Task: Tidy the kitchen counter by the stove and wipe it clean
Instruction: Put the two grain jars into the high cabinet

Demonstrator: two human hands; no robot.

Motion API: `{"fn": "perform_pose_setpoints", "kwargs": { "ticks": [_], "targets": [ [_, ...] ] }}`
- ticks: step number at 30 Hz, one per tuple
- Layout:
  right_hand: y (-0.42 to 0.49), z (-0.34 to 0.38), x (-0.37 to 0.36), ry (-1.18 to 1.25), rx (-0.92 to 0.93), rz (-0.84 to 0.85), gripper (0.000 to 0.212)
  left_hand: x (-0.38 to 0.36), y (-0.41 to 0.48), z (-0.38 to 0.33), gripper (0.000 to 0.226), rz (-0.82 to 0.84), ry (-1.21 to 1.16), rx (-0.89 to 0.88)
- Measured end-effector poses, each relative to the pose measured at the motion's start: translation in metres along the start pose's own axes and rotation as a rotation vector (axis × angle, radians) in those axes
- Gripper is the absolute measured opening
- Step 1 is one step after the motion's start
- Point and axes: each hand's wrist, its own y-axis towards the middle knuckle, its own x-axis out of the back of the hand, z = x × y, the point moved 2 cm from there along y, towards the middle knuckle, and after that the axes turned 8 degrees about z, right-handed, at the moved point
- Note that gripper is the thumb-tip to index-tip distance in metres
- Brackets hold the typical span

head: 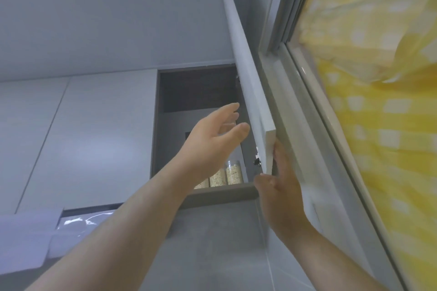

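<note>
I am looking up at an open upper cabinet (165, 125) with a dark interior. Its grey door (246, 78) swings out to the right, edge-on to me. My right hand (281, 191) grips the door's lower corner, fingers behind it and thumb in front. My left hand (212, 142) reaches up in front of the cabinet opening with fingers relaxed and holds nothing. On the cabinet's bottom shelf stand clear jars (233, 173) filled with pale grains, partly hidden behind my left wrist.
A window frame (307, 106) runs along the right, with a yellow checked curtain (378, 101) behind the glass. Closed grey cabinet fronts (82, 137) lie to the left. A range hood (78, 220) sits at lower left. Grey tiled wall (212, 243) is below the cabinet.
</note>
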Motion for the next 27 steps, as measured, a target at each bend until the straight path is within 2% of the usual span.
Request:
{"fn": "perform_pose_setpoints", "kwargs": {
  "ticks": [3, 6, 9, 12, 16, 21, 27],
  "targets": [
    [-0.001, -0.001, -0.007, -0.028, 0.012, 0.041, 0.078, -0.001, 0.003, -0.001, 0.054, -0.003, 0.022, 0.005],
    [-0.001, -0.007, -0.015, -0.074, 0.031, 0.065, 0.073, 0.0, 0.002, 0.003, 0.055, 0.005, 0.042, 0.015],
    [-0.001, -0.013, -0.023, -0.037, 0.05, 0.071, 0.076, 0.005, 0.0, 0.008, 0.034, -0.007, 0.046, 0.002],
    [0.001, -0.014, -0.032, -0.049, 0.092, 0.074, 0.064, 0.013, -0.002, 0.012, 0.022, -0.059, 0.048, 0.013],
    [0.009, -0.019, -0.044, -0.074, 0.158, 0.067, 0.044, 0.029, -0.003, 0.027, 0.009, -0.171, 0.108, 0.118],
    [0.023, -0.031, -0.057, -0.153, 0.159, 0.151, 0.036, 0.05, -0.019, 0.053, 0.03, -0.211, 0.137, 0.217],
    [0.049, -0.05, -0.082, -0.443, 0.135, 0.218, 0.039, 0.073, -0.038, 0.103, 0.042, -0.238, 0.076, 0.333]
  ]
}}
